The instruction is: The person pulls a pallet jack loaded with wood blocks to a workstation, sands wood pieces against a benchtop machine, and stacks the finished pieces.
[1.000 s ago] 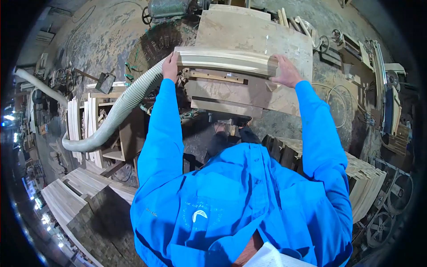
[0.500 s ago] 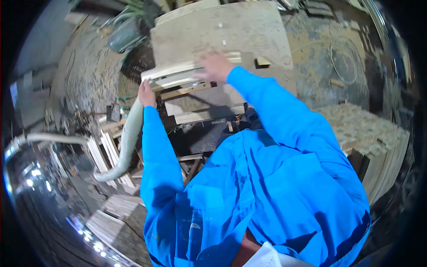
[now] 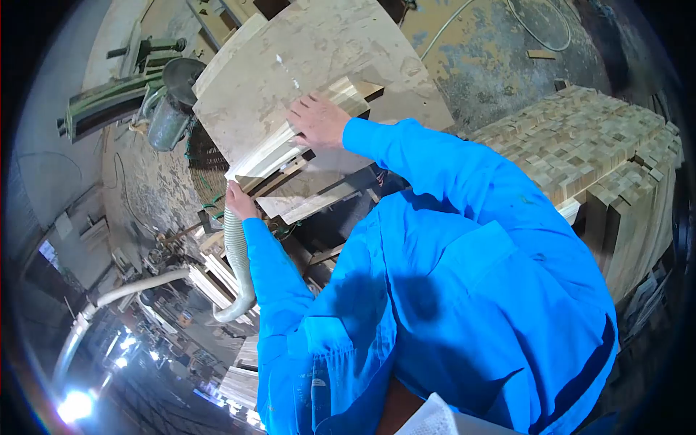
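Strips [image 3: 272, 154] lie on tabletop [image 3: 250, 72], near its edge. Right hand [image 3: 317, 120] flat on top of them, fingers slightly spread. Left hand [image 3: 241, 202] at their near end, fingers bent against it; grip closure can't be told. Hose [image 3: 237, 250] just beside left hand. Wedge [image 3: 369, 90] by the strips' far end.

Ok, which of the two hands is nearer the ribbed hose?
The left hand, at the end of the long wooden piece, close to the ribbed hose; the right hand is farther along the wood.
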{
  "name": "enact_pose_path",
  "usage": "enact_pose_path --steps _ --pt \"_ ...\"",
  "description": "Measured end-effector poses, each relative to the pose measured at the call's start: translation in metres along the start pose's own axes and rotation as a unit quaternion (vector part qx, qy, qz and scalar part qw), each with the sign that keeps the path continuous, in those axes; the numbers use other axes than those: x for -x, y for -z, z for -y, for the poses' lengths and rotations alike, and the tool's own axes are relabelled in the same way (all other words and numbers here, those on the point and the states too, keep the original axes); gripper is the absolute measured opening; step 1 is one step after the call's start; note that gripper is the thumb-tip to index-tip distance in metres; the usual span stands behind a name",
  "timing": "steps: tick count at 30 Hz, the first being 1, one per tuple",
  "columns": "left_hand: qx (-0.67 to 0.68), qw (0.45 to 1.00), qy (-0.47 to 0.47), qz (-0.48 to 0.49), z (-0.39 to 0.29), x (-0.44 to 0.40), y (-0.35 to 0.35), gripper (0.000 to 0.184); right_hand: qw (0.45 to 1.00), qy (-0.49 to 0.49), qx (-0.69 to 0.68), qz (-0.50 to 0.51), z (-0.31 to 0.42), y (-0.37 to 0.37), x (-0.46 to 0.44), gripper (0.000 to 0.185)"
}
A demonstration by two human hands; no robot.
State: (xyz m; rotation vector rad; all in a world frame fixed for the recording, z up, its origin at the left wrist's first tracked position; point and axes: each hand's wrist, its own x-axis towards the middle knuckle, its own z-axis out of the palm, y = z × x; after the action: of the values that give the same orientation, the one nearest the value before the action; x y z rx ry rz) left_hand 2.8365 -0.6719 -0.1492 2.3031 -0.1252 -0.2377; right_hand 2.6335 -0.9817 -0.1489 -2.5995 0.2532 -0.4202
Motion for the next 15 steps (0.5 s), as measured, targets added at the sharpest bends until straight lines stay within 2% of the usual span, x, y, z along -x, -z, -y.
enact_pose_path --steps 1,4,7,9,10,12,13,15 --pt "0.031 0.999 0.015 0.009 0.0 -0.001 0.001 0.048 1.0 -0.007 -0.002 -0.005 0.0 0.0 -0.002 0.057" --pt "-0.004 0.999 0.016 0.047 0.009 -0.013 0.012 0.048 0.999 -0.028 -0.013 0.015 0.007 0.0 -0.004 0.06" --pt "-0.08 0.994 0.027 0.07 0.026 -0.028 0.022 0.05 1.0 -0.007 -0.009 0.012 0.02 -0.003 -0.009 0.065" --pt "-0.158 0.979 0.057 0.112 0.022 -0.034 0.028 0.052 0.998 0.044 -0.005 -0.036 0.028 -0.003 -0.013 0.077" --pt "-0.162 0.979 0.058 0.11 0.022 -0.033 0.029 0.052 0.998 0.044 -0.009 -0.037 0.03 -0.002 -0.014 0.077" --pt "-0.094 0.992 0.043 0.069 0.026 -0.024 0.024 0.052 0.994 0.044 -0.079 0.061 0.037 -0.002 -0.016 0.095" --pt "-0.142 0.983 0.021 0.119 0.012 -0.021 0.027 0.041 0.992 0.066 -0.084 0.064 0.037 -0.007 -0.014 0.095" --pt "-0.326 0.918 -0.143 0.177 0.056 -0.042 0.037 0.04 0.993 0.084 -0.076 0.022 0.029 -0.02 -0.014 0.1"
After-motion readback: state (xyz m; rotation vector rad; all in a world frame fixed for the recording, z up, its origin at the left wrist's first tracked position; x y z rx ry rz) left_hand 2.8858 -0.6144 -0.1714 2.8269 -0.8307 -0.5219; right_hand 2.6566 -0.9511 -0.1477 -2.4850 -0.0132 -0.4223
